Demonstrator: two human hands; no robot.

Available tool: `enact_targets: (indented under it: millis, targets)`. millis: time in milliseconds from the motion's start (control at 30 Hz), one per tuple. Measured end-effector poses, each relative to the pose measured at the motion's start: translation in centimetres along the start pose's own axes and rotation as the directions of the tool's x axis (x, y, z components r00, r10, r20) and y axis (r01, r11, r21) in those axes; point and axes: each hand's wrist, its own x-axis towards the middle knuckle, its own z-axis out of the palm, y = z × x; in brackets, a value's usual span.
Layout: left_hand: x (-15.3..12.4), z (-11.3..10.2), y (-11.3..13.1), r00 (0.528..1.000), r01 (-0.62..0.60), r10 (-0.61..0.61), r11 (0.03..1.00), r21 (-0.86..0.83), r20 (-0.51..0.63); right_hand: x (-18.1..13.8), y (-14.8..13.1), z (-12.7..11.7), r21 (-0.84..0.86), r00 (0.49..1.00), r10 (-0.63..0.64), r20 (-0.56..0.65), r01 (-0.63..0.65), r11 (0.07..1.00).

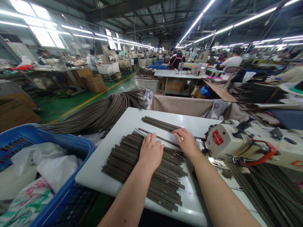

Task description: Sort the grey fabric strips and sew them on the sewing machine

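A spread of several dark brown flat strips point(127, 160) lies across the white work table point(94, 170). My left hand point(150, 151) rests flat on top of this pile, fingers stretched out and together. My right hand point(187, 141) lies just to its right, fingers reaching onto a single strip point(163, 138) at the pile's far edge; I cannot see whether it pinches it. A smaller bundle of strips point(159, 123) lies farther back on the table.
A white sewing machine point(239, 143) stands at the right, with more strips point(272, 192) below it. A blue crate point(68, 148) holding plastic bags sits at the left. A big sheaf of long strips point(101, 112) hangs beyond the table. People work at benches behind.
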Motion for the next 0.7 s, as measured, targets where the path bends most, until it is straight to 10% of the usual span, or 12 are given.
enact_targets:
  millis: [167,700]
  targets:
    - [0.0,0.8,-0.2,0.997,-0.04,0.039,0.999,0.007,0.068,0.5,2.3,1.2,-0.335,0.997,0.075,0.006,-0.069,0.94]
    - [0.1,0.6,-0.3,0.995,-0.035,0.034,0.999,0.007,0.089,-0.4,2.6,1.5,-0.223,0.996,0.07,-0.062,-0.082,0.971]
